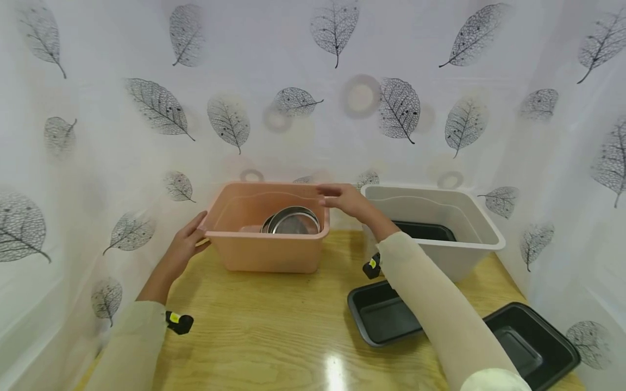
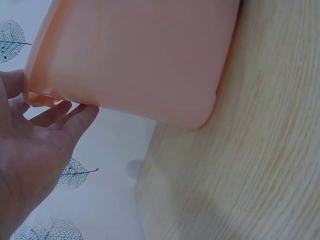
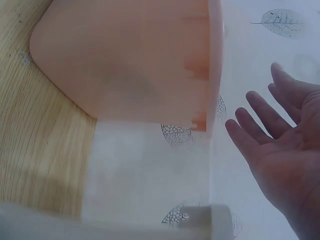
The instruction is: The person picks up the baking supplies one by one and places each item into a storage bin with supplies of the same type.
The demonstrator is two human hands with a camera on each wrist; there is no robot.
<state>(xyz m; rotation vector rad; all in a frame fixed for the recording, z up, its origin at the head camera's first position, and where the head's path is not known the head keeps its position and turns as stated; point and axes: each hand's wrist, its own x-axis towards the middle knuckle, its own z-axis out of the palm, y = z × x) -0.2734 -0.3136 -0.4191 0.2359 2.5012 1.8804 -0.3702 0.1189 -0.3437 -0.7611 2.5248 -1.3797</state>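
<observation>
A pink plastic bin (image 1: 271,252) stands on the table, with round metal sieves or pans (image 1: 293,221) leaning inside at its right. My left hand (image 1: 185,247) grips the bin's left rim; in the left wrist view the left hand (image 2: 37,145) has its fingers tucked under the rim and its thumb over it. Over by the right rim, my right hand (image 1: 349,201) has its fingers spread. In the right wrist view the right hand (image 3: 285,135) shows a gap between its fingertips and the rim, and nothing in the palm.
To the right stands a white bin (image 1: 452,258) with a black pan (image 1: 425,231) inside. Two dark rectangular pans, a nearer-left pan (image 1: 383,312) and a far-right pan (image 1: 525,342), lie on the wooden table (image 1: 254,331). A leaf-printed curtain (image 1: 274,54) hangs behind and at both sides.
</observation>
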